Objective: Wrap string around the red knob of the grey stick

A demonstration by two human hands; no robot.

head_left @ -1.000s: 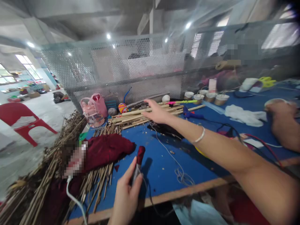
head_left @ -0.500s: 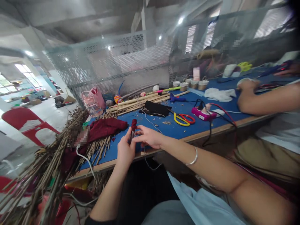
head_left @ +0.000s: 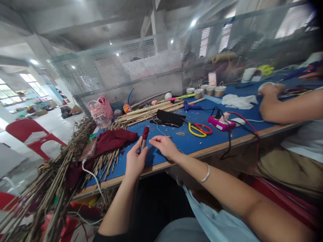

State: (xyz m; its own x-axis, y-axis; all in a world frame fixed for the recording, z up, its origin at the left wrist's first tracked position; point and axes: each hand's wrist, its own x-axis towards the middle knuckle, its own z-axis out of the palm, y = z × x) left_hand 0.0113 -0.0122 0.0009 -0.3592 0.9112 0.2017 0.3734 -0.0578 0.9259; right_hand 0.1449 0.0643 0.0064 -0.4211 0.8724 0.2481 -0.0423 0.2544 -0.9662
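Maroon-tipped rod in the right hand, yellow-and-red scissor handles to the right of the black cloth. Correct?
Wrong hand: the head view shows the maroon-tipped rod in the left hand. The yellow-and-red scissor handles are indeed right of the black cloth.

The left hand [head_left: 136, 156] holds a red-topped grey piece [head_left: 145, 137].
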